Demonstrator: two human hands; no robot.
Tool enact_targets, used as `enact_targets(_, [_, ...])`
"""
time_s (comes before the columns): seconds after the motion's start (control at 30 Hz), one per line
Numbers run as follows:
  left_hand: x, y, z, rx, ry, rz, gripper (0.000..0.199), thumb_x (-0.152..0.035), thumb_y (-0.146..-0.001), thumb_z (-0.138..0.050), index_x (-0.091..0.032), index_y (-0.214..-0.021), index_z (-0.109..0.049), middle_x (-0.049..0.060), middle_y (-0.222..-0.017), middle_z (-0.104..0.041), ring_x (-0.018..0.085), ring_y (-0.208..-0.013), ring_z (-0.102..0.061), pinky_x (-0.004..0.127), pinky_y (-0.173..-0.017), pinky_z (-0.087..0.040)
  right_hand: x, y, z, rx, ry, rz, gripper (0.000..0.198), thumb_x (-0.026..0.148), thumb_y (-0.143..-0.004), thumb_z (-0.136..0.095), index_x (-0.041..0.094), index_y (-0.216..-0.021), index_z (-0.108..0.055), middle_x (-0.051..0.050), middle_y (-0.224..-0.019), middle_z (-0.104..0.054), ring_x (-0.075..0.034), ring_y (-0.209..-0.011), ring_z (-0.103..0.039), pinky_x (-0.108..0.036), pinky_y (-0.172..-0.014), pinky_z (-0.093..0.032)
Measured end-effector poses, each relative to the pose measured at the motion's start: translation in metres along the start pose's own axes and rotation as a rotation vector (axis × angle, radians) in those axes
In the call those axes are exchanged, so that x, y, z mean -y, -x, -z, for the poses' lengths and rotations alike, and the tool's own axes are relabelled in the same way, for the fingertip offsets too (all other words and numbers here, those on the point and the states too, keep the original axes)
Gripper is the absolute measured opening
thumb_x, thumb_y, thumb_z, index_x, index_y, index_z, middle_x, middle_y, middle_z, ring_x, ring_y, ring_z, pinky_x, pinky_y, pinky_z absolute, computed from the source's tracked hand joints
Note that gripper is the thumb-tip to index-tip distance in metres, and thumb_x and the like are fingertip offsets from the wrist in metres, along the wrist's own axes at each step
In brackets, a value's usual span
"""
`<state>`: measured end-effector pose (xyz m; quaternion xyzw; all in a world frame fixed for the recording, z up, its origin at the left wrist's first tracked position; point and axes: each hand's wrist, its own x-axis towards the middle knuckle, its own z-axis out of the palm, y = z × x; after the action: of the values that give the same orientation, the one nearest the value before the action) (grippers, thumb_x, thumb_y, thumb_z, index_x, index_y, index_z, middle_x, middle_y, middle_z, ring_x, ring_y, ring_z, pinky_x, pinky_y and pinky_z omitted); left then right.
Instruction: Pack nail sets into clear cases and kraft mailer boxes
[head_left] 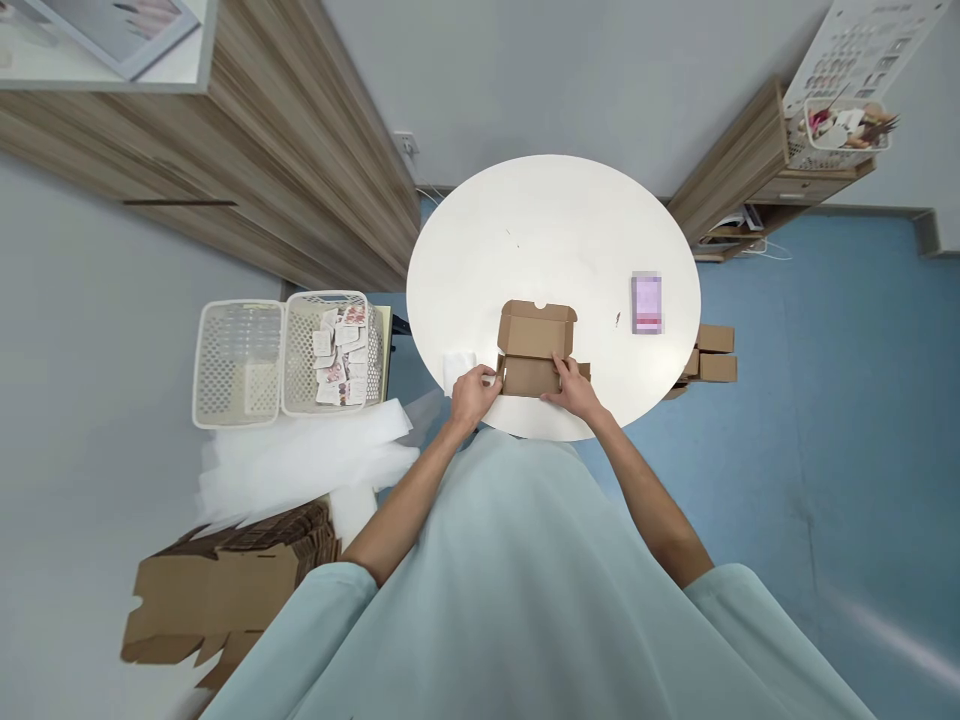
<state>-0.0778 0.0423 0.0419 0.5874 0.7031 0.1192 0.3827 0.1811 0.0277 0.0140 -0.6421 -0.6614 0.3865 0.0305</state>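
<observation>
A brown cardboard box (536, 330) lies partly folded at the near side of the round white table (465, 250), its lid raised on the far side. My left hand (474, 397) is closed at the box's left end, thumb and fingers pinching the side flap there. On the right end, my right hand (579, 390) grips the box, with a finger inside near the lid fold and the thumb at the front edge. A side flap sticks out just beyond that hand. Beside my left hand lies a small white sheet (456, 368).
A blurred purple-pink item (646, 303) rests on the table's right. Left of the table are white baskets (240, 310), one with small printed packets (341, 360), white sheets (300, 465) and stacked flat cardboard (217, 590). Brown boxes (717, 368) sit beyond the right edge.
</observation>
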Motion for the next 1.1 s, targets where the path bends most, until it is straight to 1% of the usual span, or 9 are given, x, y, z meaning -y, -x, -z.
enact_targets(0.13, [-0.011,0.001,-0.011,0.066,0.03,-0.043,0.029,-0.043,-0.092,-0.073,-0.024,-0.113,-0.069,0.006,-0.12,-0.079,0.024,-0.09,-0.076,0.036,-0.087,-0.055,0.001,-0.001,-0.001,0.002,0.007,-0.014,0.113,0.042,-0.083,-0.086,0.035,-0.171,-0.015,-0.019,-0.164,-0.032,-0.034,-0.123,-0.066,-0.047,-0.098,-0.057])
enact_targets(0.27, [-0.008,-0.003,-0.022,0.051,0.021,-0.034,0.03,-0.036,-0.096,-0.069,-0.022,-0.121,-0.064,0.008,-0.127,-0.075,0.022,-0.086,-0.074,0.036,-0.087,-0.055,0.003,-0.001,0.001,0.018,0.019,-0.009,0.116,0.041,-0.083,-0.087,0.033,-0.172,-0.013,-0.02,-0.164,-0.034,-0.034,-0.121,-0.068,-0.048,-0.096,-0.059])
enact_targets(0.47, [0.0,-0.01,-0.028,0.066,-0.1,0.032,0.003,-0.024,-0.093,-0.062,-0.022,-0.093,-0.064,0.006,-0.096,-0.076,0.024,-0.088,-0.07,0.034,-0.079,-0.052,0.006,-0.003,0.004,0.039,0.072,-0.001,0.118,0.043,-0.081,-0.089,0.032,-0.172,-0.014,-0.022,-0.165,-0.032,-0.037,-0.123,-0.067,-0.048,-0.096,-0.059])
enact_targets(0.6, [0.001,-0.012,-0.035,0.032,-0.194,0.009,0.008,-0.022,-0.092,-0.058,-0.023,-0.085,-0.063,0.007,-0.082,-0.071,0.025,-0.079,-0.067,0.034,-0.072,-0.048,0.007,0.001,0.004,0.007,0.068,-0.002,0.114,0.047,-0.083,-0.087,0.03,-0.171,-0.017,-0.022,-0.168,-0.029,-0.038,-0.125,-0.066,-0.049,-0.095,-0.06])
enact_targets(0.67, [-0.001,-0.013,-0.039,0.011,-0.231,-0.001,0.009,-0.021,-0.091,-0.057,-0.022,-0.085,-0.063,0.009,-0.082,-0.07,0.026,-0.08,-0.067,0.035,-0.072,-0.048,0.003,0.008,0.004,-0.09,-0.005,0.014,0.1,0.048,-0.09,-0.078,0.029,-0.17,-0.02,-0.02,-0.168,-0.032,-0.036,-0.128,-0.064,-0.047,-0.095,-0.06])
enact_targets(0.73, [-0.002,-0.014,-0.042,0.002,-0.246,-0.006,0.01,-0.02,-0.091,-0.056,-0.022,-0.084,-0.063,0.009,-0.083,-0.07,0.027,-0.081,-0.067,0.036,-0.072,-0.048,-0.007,0.017,0.004,-0.247,-0.114,0.013,0.078,0.046,-0.099,-0.063,0.026,-0.166,-0.028,-0.018,-0.16,-0.043,-0.031,-0.125,-0.065,-0.044,-0.094,-0.06])
enact_targets(0.83, [-0.003,-0.015,-0.044,-0.005,-0.255,0.002,0.011,-0.019,-0.092,-0.055,-0.022,-0.085,-0.063,0.009,-0.084,-0.069,0.028,-0.083,-0.068,0.037,-0.075,-0.049,-0.027,0.028,0.004,-0.448,-0.206,-0.126,0.056,0.047,-0.103,-0.052,0.018,-0.151,-0.047,-0.018,-0.138,-0.061,-0.028,-0.11,-0.068,-0.044,-0.092,-0.059])
enact_targets(0.97, [-0.004,-0.015,-0.045,-0.004,-0.266,0.008,0.011,-0.018,-0.093,-0.055,-0.021,-0.086,-0.063,0.011,-0.087,-0.07,0.028,-0.086,-0.068,0.037,-0.077,-0.048,-0.046,0.03,0.001,-0.369,-0.217,-0.302,0.033,0.044,-0.098,-0.054,0.018,-0.116,-0.064,-0.014,-0.11,-0.072,-0.029,-0.093,-0.069,-0.044,-0.088,-0.056])
enact_targets(1.1, [-0.006,-0.014,-0.046,-0.009,-0.288,0.001,0.012,-0.016,-0.094,-0.054,-0.021,-0.087,-0.062,0.011,-0.09,-0.07,0.028,-0.085,-0.068,0.037,-0.076,-0.047,-0.04,0.029,-0.003,-0.324,-0.212,-0.272,0.023,0.04,-0.1,-0.048,0.022,-0.1,-0.062,-0.009,-0.091,-0.074,-0.029,-0.088,-0.07,-0.04,-0.083,-0.054])
